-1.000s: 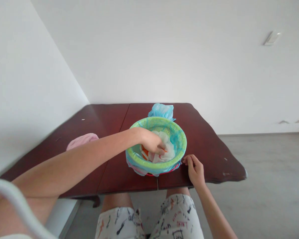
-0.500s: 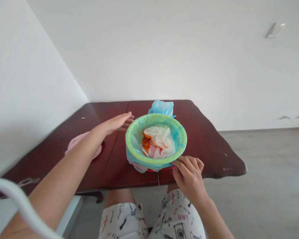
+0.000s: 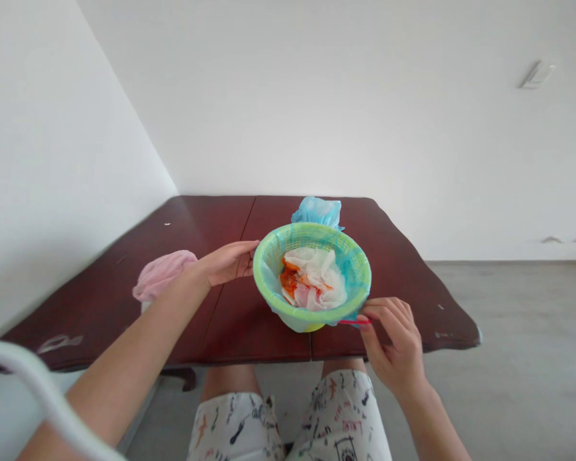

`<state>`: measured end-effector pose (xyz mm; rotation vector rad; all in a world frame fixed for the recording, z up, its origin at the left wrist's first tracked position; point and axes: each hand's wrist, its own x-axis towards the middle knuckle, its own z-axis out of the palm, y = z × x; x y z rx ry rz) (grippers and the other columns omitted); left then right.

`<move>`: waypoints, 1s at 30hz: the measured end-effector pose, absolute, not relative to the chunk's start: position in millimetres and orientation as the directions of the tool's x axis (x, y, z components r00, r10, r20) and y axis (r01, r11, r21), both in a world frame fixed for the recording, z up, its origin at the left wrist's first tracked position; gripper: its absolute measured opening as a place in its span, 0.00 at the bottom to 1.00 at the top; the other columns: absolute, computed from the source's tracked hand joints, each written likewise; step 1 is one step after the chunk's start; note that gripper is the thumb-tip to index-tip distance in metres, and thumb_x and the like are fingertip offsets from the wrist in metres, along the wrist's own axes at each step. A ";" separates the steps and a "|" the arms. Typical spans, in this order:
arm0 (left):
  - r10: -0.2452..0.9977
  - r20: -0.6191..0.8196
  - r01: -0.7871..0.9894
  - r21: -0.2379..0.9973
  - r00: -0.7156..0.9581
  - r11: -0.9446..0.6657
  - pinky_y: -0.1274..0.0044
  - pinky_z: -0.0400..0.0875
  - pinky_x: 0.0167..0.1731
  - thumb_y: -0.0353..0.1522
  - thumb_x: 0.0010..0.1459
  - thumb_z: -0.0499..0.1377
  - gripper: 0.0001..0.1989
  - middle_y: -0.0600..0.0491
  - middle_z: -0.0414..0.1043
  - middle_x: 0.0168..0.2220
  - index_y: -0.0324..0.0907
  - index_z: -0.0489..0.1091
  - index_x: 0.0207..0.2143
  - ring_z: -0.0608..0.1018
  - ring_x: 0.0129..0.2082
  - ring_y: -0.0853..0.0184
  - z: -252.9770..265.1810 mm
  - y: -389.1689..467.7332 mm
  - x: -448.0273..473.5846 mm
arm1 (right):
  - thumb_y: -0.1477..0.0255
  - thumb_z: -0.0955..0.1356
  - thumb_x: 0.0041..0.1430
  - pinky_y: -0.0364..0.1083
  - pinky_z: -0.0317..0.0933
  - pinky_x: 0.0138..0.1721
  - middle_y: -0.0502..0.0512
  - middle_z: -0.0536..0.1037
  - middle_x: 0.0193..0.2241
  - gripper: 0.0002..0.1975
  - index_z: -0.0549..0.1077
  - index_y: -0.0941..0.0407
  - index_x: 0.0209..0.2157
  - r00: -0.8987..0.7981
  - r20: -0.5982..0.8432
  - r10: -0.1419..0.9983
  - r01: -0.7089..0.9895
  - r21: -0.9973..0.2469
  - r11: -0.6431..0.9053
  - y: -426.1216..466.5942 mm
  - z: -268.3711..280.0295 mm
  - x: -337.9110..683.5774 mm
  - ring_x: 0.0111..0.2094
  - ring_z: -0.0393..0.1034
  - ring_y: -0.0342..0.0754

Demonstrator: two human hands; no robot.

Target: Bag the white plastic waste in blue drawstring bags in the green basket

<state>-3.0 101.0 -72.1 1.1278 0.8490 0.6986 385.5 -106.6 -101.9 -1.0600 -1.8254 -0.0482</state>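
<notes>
A green plastic basket (image 3: 310,315) stands on the table, lined with a thin blue plastic bag (image 3: 349,272). Inside lie crumpled white tissues (image 3: 324,282), some with orange-red stains. My left hand (image 3: 230,262) grips the basket's left rim; its fingertips are partly hidden behind the side. At the front right rim, my right hand (image 3: 396,336) is closed, thumb and fingers pinching the bag's edge along with a thin red strip (image 3: 355,322) that looks like a drawstring.
A bunched blue plastic bag (image 3: 317,212) lies behind the basket. Pink cloth (image 3: 166,272) rests on something white beside my left forearm. The dark red table (image 3: 269,342) ends just above my knees. A blurred white curved tube (image 3: 33,378) crosses the lower left.
My left hand has come down from beside the basket onto its left rim. My right hand has drawn the red strip and bag edge out to the right.
</notes>
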 end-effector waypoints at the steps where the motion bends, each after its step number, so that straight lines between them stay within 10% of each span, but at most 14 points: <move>1: 0.836 -0.225 -0.102 0.944 0.502 0.315 0.70 0.85 0.47 0.45 0.71 0.74 0.18 0.46 0.90 0.44 0.40 0.86 0.51 0.88 0.40 0.61 -72.7 98.5 -2.1 | 0.79 0.72 0.76 0.57 0.62 0.49 0.53 0.83 0.41 0.07 0.76 0.51 0.46 -0.137 0.775 0.616 0.678 -0.380 0.629 -104.0 -99.3 385.0 0.42 0.74 0.54; 16: 0.793 -0.089 -0.343 0.868 0.603 0.358 0.69 0.90 0.51 0.42 0.70 0.79 0.19 0.46 0.91 0.44 0.40 0.87 0.55 0.92 0.43 0.62 -117.8 14.6 -37.1 | 0.74 0.74 0.79 0.57 0.65 0.53 0.58 0.82 0.51 0.04 0.78 0.52 0.50 -0.322 0.638 0.699 0.724 -0.310 0.616 -109.0 -85.6 389.0 0.51 0.73 0.57; 30: 0.864 0.180 -0.582 0.800 0.469 0.149 0.71 0.89 0.55 0.45 0.77 0.72 0.25 0.42 0.84 0.68 0.47 0.82 0.70 0.91 0.47 0.62 -79.8 -61.3 1.7 | 0.80 0.74 0.76 0.54 0.66 0.45 0.56 0.79 0.41 0.09 0.74 0.52 0.45 -0.283 0.714 0.641 0.697 -0.306 0.648 -107.9 -83.9 381.1 0.42 0.70 0.54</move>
